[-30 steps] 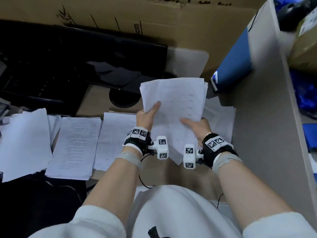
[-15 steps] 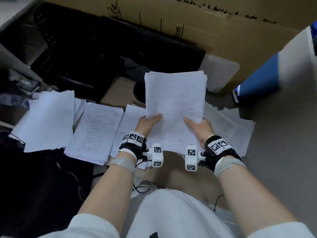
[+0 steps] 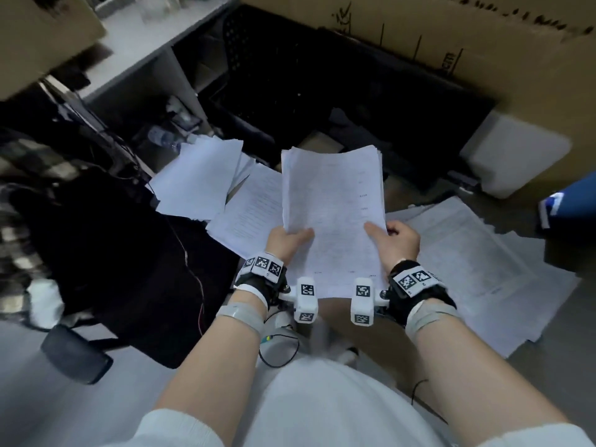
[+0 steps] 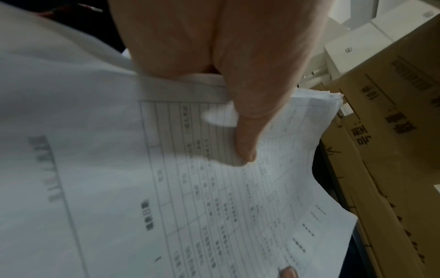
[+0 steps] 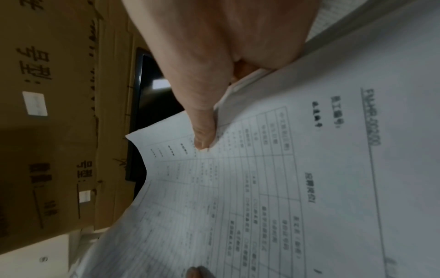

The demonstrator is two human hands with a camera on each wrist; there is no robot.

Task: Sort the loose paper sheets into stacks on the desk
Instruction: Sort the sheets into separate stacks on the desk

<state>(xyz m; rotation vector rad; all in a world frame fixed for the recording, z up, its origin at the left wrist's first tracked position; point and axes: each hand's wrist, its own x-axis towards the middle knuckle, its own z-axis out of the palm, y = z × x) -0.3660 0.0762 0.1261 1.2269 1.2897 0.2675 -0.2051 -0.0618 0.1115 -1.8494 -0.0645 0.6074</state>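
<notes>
I hold a thick bundle of printed sheets [image 3: 332,214] upright over the desk, in front of my chest. My left hand [image 3: 287,238] grips its lower left edge, thumb on the top sheet. My right hand [image 3: 392,238] grips the lower right edge the same way. The left wrist view shows my left hand [image 4: 238,112] with its thumb pressed on the bundle [image 4: 214,206], whose top sheet is a form with a table. The right wrist view shows my right hand [image 5: 204,112] with its thumb on the same form [image 5: 273,188]. Fingers behind the sheets are hidden.
Paper stacks lie on the desk: a blank-faced one [image 3: 200,179] at far left, a printed one [image 3: 251,214] beside it, and a wide spread [image 3: 467,262] at right. A dark monitor [image 3: 354,101] and cardboard boxes [image 3: 483,43] stand behind. A black chair [image 3: 106,253] is at left.
The bundle's sheets have been squared into a neater pile. My thumbs have slid down toward its lower edges, and my view has swung left and down.
</notes>
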